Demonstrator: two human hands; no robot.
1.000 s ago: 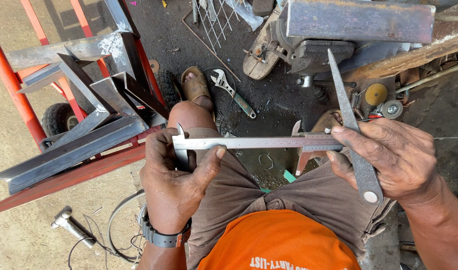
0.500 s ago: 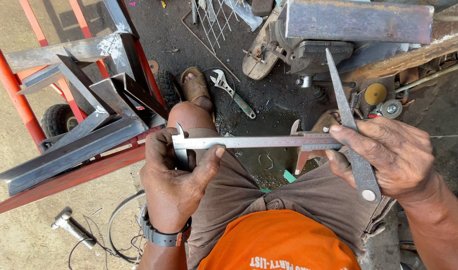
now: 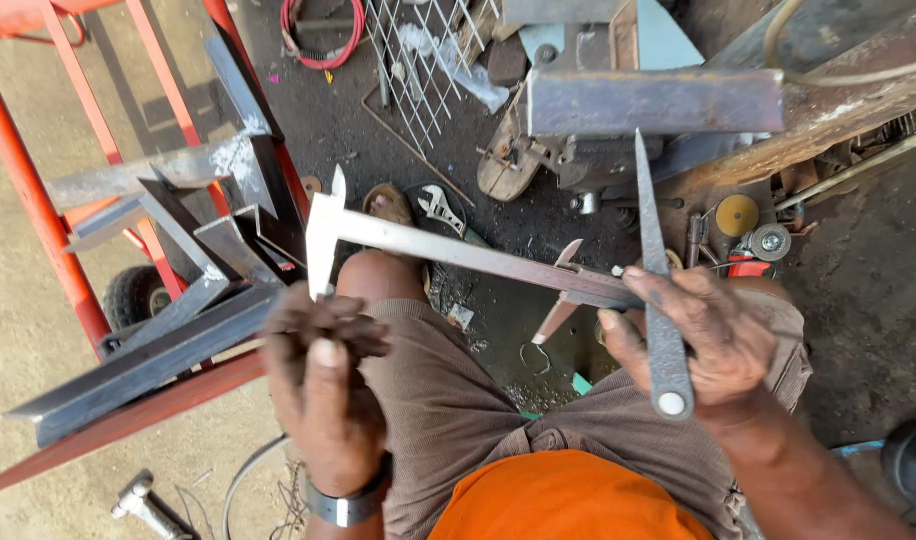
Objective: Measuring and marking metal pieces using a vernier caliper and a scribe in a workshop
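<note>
The large steel caliper (image 3: 458, 252) has changed attitude: a second ago it lay level across the person's lap, held at both ends; it now slopes, its fixed-jaw end raised toward the stacked angle irons (image 3: 168, 300) and its sliding-jaw end low over the right knee.

The left hand (image 3: 323, 385) has come off the caliper beam. It now sits just below the fixed jaw, fingers curled loosely together, blurred by motion (whether it pinches any small item cannot be told).

The right hand (image 3: 703, 345) is clamped on two things at once: the caliper beam near the slider, and a long pointed scriber (image 3: 658, 300) that stands across the beam, tip away from the person.

Judgement: with one-handed support, the measuring grip is released; the caliper is being repositioned rather than read.
</note>
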